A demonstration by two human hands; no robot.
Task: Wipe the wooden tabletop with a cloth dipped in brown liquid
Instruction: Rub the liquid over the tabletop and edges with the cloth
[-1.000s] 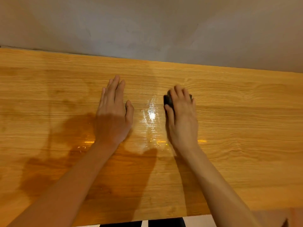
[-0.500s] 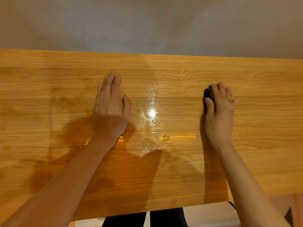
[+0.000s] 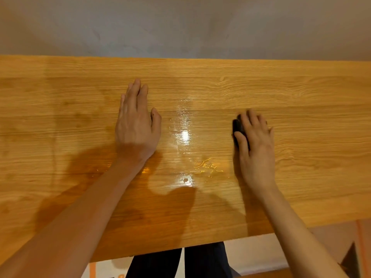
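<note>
Right hand (image 3: pixel 254 145) lay palm-down on the light-brown, grain-patterned wooden tabletop (image 3: pixel 301 97), fingers (image 3: pixel 251 121) slightly spread & a bit blurred, pressing a small dark cloth wad (image 3: pixel 237 127) flat against the wood. Only the cloth's left edge showed, poking out by index finger & thumb; rest hidden under the palm. Left hand (image 3: pixel 136 127) rested flat & open on the tabletop, fingers together, thumb out to the side, holding nothing, well apart from the right hand.

Betw. the two hands: a glossy wet patch (image 3: pixel 184 135) w/ a bright light reflection, plus small amber droplets & streaks of brown liquid (image 3: pixel 204 166) just left of the right wrist. More darker damp-looking staining on the wood near the left forearm, partly mixed w/ arm shadows, so extent hard to judge.

Tabletop's far edge met a plain grey wall (image 3: pixel 180 27). Below the near edge: dark trousers (image 3: pixel 180 261) of the person, & pale floor (image 3: pixel 261 253).
</note>
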